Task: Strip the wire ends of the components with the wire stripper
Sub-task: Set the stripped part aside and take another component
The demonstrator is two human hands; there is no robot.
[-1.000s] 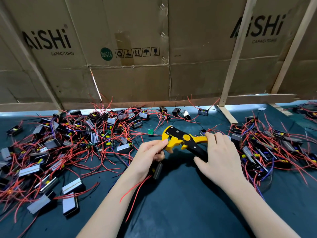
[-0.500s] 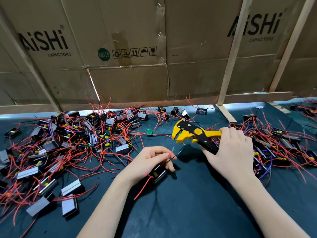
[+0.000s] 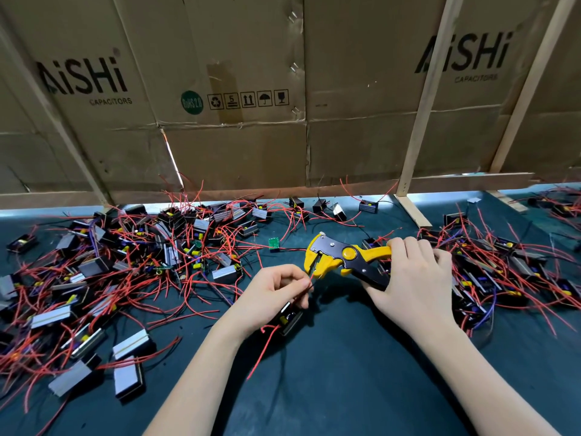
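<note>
Wire end: a red wire (image 3: 309, 281) is pinched between thumb and forefinger of the left hand (image 3: 273, 297), its tip pointing up and to the right, just short of the stripper's mouth.
Stripper: the yellow-and-black wire stripper (image 3: 345, 260) is gripped at its handles by the right hand (image 3: 415, 284), fingers curled round them; the head points left, toward the left hand.
Long axis: the tool is laid roughly left to right, tilted down toward the handles; the wire's short free length runs nearly in line with it, so that the tip can be fed endwise into the jaws.
Jaws: they appear parted, with the gap facing the wire tip; whether the tip is already inside cannot be told.
Component: the black module (image 3: 290, 319) belonging to this wire is held under the left palm, below and behind the fingers (image 3: 301, 280); a second red lead hangs from it toward the worktop (image 3: 361, 372).
Nearer hand: the left is judged nearer the gap; a short push rightward would seat the wire.
Stock: further wired modules (image 3: 132, 269) lie heaped to the left of the left fingers.
</note>
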